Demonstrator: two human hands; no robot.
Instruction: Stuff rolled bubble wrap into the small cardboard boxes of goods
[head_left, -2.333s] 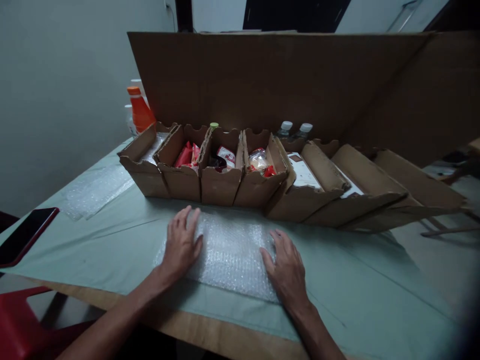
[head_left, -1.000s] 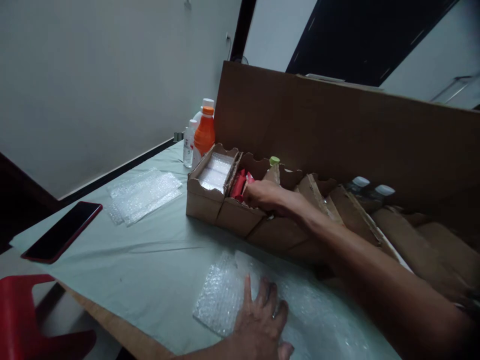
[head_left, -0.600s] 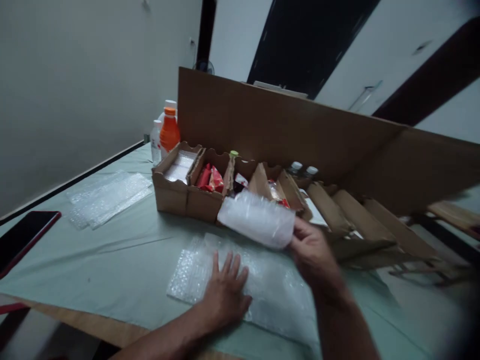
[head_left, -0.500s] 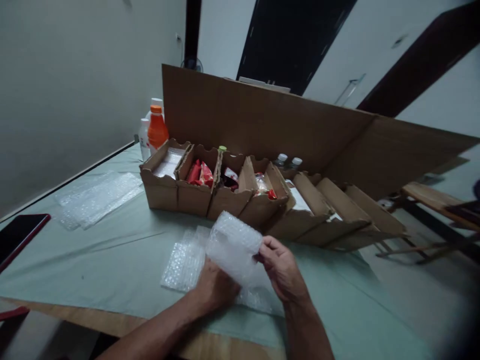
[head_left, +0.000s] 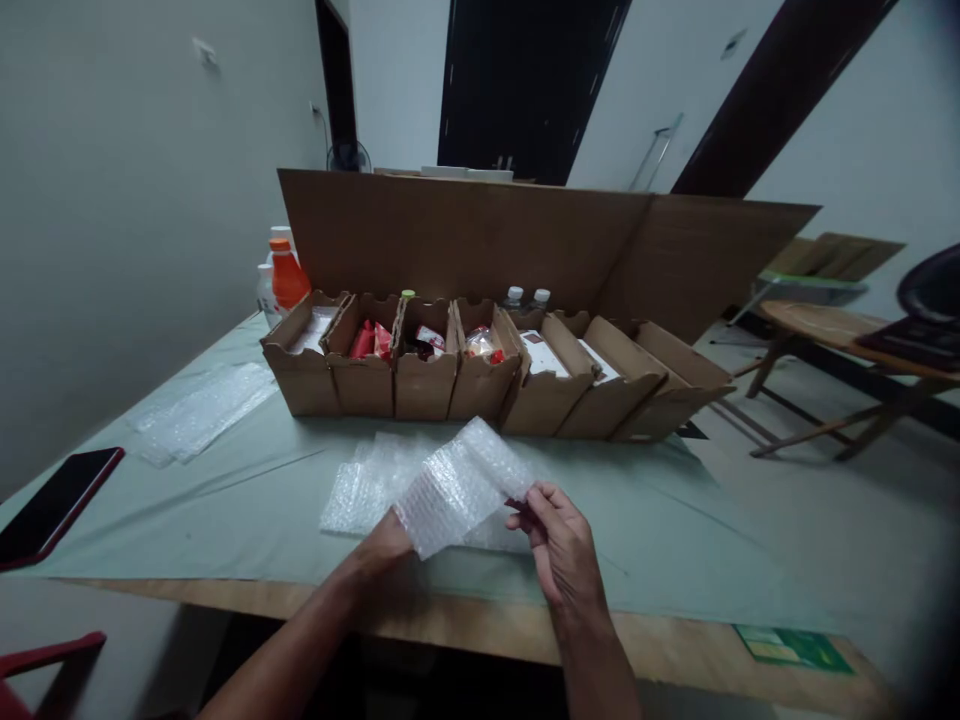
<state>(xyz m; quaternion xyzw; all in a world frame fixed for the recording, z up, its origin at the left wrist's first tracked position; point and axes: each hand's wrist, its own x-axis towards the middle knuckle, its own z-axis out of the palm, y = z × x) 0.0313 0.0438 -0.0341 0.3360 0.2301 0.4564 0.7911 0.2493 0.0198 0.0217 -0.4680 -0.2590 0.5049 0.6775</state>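
A clear bubble wrap sheet or pouch (head_left: 457, 490) is raised above the table in front of me; which of the two it is, I cannot tell. My right hand (head_left: 561, 535) pinches its right edge between thumb and fingers. My left hand (head_left: 391, 538) is at its lower left corner, with the fingers hidden behind or inside the plastic. Beneath, more bubble wrap (head_left: 349, 500) lies flat on the pale green cloth (head_left: 247, 520).
A row of cardboard bins (head_left: 426, 385) holds red packets and white items. Behind it stands a cardboard panel (head_left: 450, 235). On the left are an orange bottle (head_left: 287, 278), another bubble wrap pile (head_left: 206, 408) and a phone (head_left: 56, 505). A wooden stool (head_left: 814, 325) is at right.
The view has levelled and shifted. The bubble wrap has turned, its lower left part now spread over my left hand's fingers. My right hand still grips the right edge.
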